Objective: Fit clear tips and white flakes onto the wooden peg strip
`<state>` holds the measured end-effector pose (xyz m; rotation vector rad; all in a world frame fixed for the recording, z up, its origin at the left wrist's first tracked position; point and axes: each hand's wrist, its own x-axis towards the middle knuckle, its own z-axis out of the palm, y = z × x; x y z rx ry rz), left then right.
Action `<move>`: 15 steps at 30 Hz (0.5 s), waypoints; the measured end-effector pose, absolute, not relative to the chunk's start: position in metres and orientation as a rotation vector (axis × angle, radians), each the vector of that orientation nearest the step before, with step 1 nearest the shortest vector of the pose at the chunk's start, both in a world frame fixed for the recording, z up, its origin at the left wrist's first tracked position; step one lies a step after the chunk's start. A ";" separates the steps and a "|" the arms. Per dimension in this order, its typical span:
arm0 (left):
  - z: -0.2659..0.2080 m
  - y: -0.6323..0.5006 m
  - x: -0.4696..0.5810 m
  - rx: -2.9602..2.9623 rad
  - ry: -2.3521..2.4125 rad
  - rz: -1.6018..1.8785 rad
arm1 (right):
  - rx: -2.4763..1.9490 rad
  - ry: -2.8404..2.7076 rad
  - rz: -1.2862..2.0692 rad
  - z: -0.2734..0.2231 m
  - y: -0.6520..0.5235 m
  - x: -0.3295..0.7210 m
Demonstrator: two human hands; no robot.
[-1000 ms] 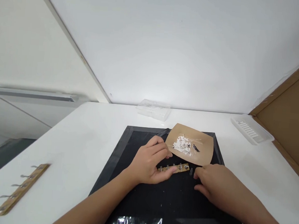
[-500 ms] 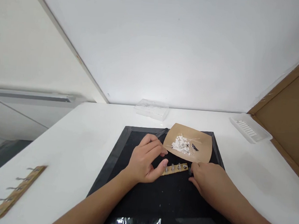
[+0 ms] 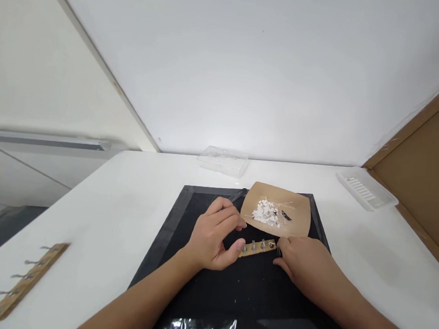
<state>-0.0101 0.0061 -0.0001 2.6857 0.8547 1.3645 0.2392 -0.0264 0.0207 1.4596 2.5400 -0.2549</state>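
On the black mat (image 3: 247, 293) lies a short wooden strip (image 3: 257, 247) with several small metal hooks or clips standing up along it. My left hand (image 3: 214, 235) rests at the strip's left end, its fingers loosely bent and the thumb apart from them. The thumb tip covers that end of the strip. My right hand (image 3: 303, 260) is closed in a pinch at the right end, on a small dark, shiny piece (image 3: 278, 252) mostly hidden by the fingers. Whether this piece touches the strip I cannot tell.
Behind my hands, a brown paper tray (image 3: 302, 206) holds white bits and a dark scrap. A wooden strip with several metal hooks (image 3: 27, 284) lies at the left. Clear plastic boxes stand at the back (image 3: 223, 162) and right (image 3: 367, 189), beside a cardboard panel (image 3: 425, 160).
My right hand has moved slightly left, bringing its pinched piece closer to the end of the wooden strip. My left hand has hardly moved.
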 end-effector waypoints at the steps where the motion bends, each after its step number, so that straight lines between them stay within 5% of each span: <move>1: 0.000 0.006 -0.010 2.687 0.852 1.363 | 1.466 2.536 -0.257 0.019 -0.026 0.239; 15: -0.002 0.006 -0.011 2.669 0.834 1.353 | 1.583 2.451 -0.237 0.010 -0.029 0.236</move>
